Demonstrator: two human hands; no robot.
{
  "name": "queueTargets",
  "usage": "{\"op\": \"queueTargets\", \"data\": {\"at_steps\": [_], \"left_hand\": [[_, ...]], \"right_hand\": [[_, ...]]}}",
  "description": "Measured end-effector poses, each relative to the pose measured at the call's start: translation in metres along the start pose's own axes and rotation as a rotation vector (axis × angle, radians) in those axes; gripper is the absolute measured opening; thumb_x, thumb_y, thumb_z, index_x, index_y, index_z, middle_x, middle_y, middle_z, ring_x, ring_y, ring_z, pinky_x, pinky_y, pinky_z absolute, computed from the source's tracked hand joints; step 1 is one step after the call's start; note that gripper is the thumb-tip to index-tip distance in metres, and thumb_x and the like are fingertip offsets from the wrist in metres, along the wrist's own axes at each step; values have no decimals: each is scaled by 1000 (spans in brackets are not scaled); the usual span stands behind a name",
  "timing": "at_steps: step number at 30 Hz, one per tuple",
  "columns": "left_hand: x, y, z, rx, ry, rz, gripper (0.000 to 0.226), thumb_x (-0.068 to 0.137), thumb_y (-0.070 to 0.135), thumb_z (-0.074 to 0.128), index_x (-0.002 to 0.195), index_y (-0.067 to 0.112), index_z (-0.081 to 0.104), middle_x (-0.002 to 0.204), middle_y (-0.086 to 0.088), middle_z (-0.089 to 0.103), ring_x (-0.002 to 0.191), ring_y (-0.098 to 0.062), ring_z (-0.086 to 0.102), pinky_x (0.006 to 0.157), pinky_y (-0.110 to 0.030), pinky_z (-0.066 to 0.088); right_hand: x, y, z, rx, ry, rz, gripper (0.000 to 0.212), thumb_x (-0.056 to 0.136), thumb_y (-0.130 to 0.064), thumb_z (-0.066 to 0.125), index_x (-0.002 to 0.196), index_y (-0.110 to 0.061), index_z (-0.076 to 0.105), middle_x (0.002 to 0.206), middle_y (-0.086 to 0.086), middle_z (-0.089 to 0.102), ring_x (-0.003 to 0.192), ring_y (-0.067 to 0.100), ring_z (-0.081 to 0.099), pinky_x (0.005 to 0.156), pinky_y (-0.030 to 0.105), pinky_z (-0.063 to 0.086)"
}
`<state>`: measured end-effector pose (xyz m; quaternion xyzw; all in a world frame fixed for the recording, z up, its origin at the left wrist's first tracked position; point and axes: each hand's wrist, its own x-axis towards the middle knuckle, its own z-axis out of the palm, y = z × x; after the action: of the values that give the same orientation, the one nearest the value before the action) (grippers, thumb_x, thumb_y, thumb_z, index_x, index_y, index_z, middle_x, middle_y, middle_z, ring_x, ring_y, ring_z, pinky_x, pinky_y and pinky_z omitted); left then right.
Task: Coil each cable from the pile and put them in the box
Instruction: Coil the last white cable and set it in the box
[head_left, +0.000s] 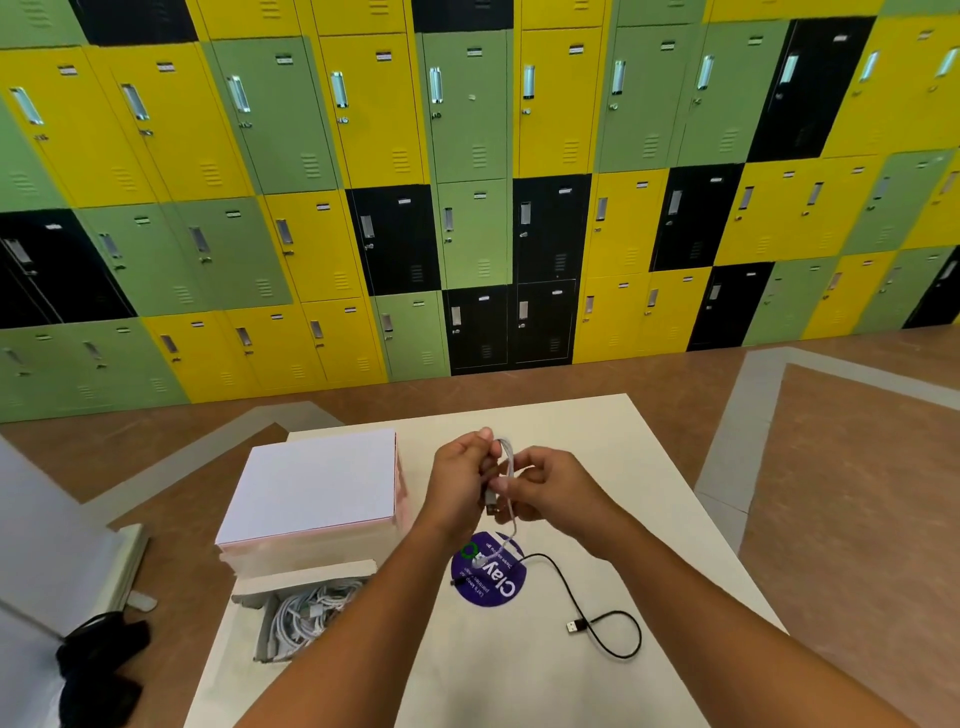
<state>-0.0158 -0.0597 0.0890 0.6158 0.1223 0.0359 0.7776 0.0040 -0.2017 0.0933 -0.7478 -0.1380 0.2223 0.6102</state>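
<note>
1. Head view, centre of the frame: the left hand (460, 478) and the right hand (553, 488) meet above the white table (597, 431), and both grip one white cable (511, 467).
2. The left hand's fingers are curled round the top of the cable's loop. The right hand pinches the cable lower down, next to a dark connector end that sits between the two hands.
3. Below the hands the white cable hangs slack. Its tail reaches down onto a round purple sticker (491, 577) on the table.
4. To the right of the sticker and below it, a black cable (573, 626) lies uncoiled on the table. It runs from the sticker's edge toward the lower right, loops, and ends in a USB plug.
5. At the lower left, the open box (311, 574) stands at the table's left edge, and a tangle of coiled white cables (311, 608) lies inside it. Its white lid (317, 483) stands raised behind it.
6. Across the upper frame runs a wall of yellow, green and black lockers (467, 156), with brown floor (831, 493) below.
7. In the bottom left corner, a black object (98, 660) lies on the floor. I cannot tell what it is.
</note>
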Motion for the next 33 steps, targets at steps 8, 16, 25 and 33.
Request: {"op": "queueTargets", "data": {"at_steps": [8,16,25,33], "left_hand": [[-2,4,-9,-169,6,-43,36,107,21,42,78,5,56,53,1,36,47,-9,36,52,-24,37],[2,-3,-2,-374,40,-71,33,108,20,41,83,5,56,60,-1,36,52,-11,33,57,-26,45],[1,-3,-5,-59,10,7,36,108,22,40,89,6,66,64,-3,57,68,-17,59,78,-38,53],[1,-5,-4,119,-30,3,29,106,23,46,104,9,71,68,-4,60,72,-21,59,87,-50,57]], "right_hand": [[0,3,-6,-71,15,-60,27,97,-1,58,113,-19,69,65,8,68,68,28,73,79,40,59],[2,0,5,-49,193,-42,26,103,-6,46,108,-16,69,67,5,55,57,14,52,59,33,51],[1,-1,-7,-218,307,-162,15,97,-21,63,92,-15,76,71,-9,66,61,3,55,63,24,42],[2,0,-12,-293,306,-165,15,96,-22,64,91,-15,77,80,-1,72,82,17,66,79,37,54]]}}
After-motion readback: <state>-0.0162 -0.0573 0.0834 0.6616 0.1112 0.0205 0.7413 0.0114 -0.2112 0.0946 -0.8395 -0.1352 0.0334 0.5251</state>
